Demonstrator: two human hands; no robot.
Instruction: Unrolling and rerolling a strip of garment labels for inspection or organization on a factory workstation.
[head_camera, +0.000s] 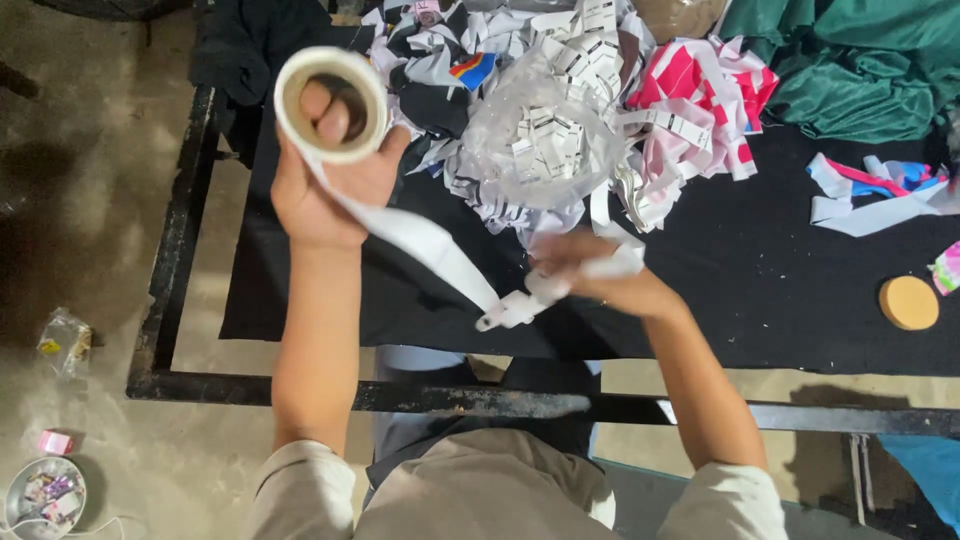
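Both of my hands are busy with one white ribbon roll (331, 103). My left hand (335, 180) is raised over the left edge of the worktop (780, 290), fingers pushed through the roll's hollow core and closed round its wall, so the roll sits upright on my fingers with its open face toward me. From the underside of the roll a white strip (425, 240) runs down and to the right, across my palm, to my right hand (590, 272). That hand is blurred, but it is closed on the far end of the strip, with a short folded tail sticking out just left of the knuckles. The roll is up and to the left, the strip stretched slantwise between the two hands above the black cloth of the worktop.

Just beyond my right hand lies a heap of cut labels (560, 110), white with dark print, part of it in a clear plastic bag (535, 130). Pink and white strips (700, 90) lie to the right of that, green fabric (860, 60) in the far right corner, and a round tan disc (908, 302) near the right edge.
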